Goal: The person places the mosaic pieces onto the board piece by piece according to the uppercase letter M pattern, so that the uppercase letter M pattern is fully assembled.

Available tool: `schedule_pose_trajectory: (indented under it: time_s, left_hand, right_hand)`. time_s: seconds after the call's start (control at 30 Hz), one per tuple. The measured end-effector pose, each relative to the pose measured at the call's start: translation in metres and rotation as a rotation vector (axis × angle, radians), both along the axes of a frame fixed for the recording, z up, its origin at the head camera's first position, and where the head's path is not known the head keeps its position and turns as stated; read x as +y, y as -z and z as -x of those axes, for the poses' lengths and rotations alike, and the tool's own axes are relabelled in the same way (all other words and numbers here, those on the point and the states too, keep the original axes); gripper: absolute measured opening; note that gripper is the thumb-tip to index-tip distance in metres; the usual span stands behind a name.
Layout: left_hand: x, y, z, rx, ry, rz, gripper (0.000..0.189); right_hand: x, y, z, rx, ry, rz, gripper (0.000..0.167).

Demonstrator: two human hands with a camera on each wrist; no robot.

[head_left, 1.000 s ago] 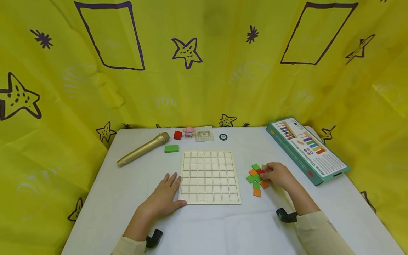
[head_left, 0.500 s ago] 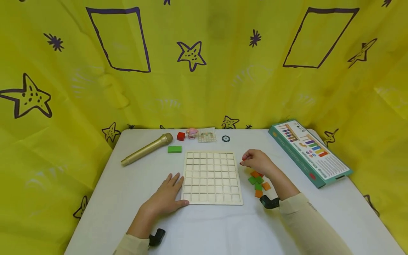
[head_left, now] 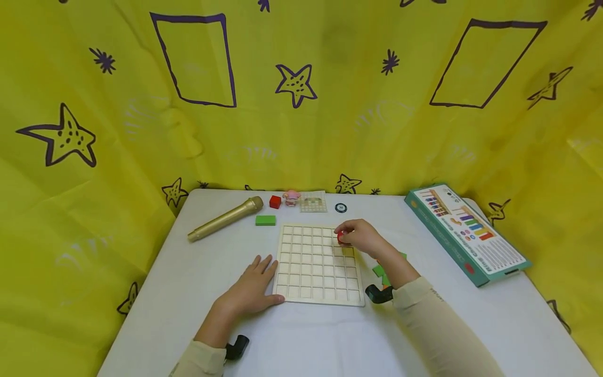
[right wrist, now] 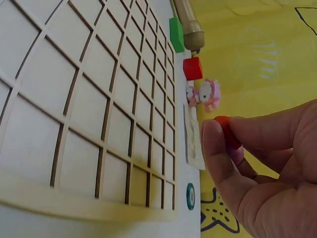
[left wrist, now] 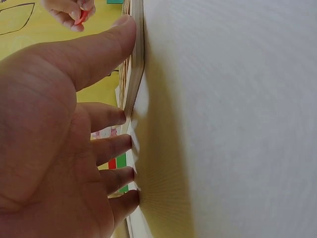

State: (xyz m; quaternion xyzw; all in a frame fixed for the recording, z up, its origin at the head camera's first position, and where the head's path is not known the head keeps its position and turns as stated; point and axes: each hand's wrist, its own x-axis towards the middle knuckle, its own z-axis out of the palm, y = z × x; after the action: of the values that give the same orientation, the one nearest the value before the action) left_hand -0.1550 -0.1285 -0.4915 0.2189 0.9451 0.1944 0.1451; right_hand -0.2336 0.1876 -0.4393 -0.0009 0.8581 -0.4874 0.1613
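Note:
A wooden grid board [head_left: 316,266] lies flat on the white table, its square cells bare. My left hand [head_left: 252,289] rests along the board's left side with fingers spread. In the left wrist view its thumb [left wrist: 106,47] touches the board's edge and the fingertips come down at the table. Over the board's back right corner, my right hand [head_left: 361,235] pinches a small red tile [right wrist: 228,132] between thumb and index finger. The right wrist view shows that tile held above the grid. Green and orange tiles [head_left: 379,270] lie right of the board, partly hidden by the right forearm.
Behind the board are a green block [head_left: 266,220], a red cube [head_left: 275,201], a pink figurine [head_left: 291,197], a printed grid card [head_left: 313,202] and a round chip [head_left: 341,208]. A gold microphone [head_left: 225,219] lies back left. A game box [head_left: 466,233] sits at right.
My right hand has lifted the red tile from the pile and carried it left to above the board's back right corner. The left hand stays by the board; the head view has shifted slightly.

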Motion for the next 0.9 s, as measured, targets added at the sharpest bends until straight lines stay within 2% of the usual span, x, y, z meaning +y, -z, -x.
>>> schedule_pose_trajectory:
  time_s: [0.3, 0.47, 0.63, 0.9]
  left_hand:
    - [0.001, 0.000, 0.000, 0.003, 0.007, 0.020, 0.091]
    - [0.003, 0.000, 0.000, -0.011, -0.004, 0.037, 0.092]
    - [0.004, 0.000, 0.001, -0.023, 0.001, 0.045, 0.091]
    - [0.004, -0.003, -0.001, -0.021, -0.008, 0.052, 0.091]
  right_hand:
    - [-0.024, 0.005, 0.007, 0.060, -0.026, -0.071, 0.013]
    - [-0.041, 0.010, 0.014, 0.036, -0.031, -0.042, 0.010]
    - [-0.056, 0.016, 0.019, 0.010, -0.044, -0.064, 0.009]
    - [-0.073, 0.027, 0.029, 0.027, -0.129, -0.059, 0.007]
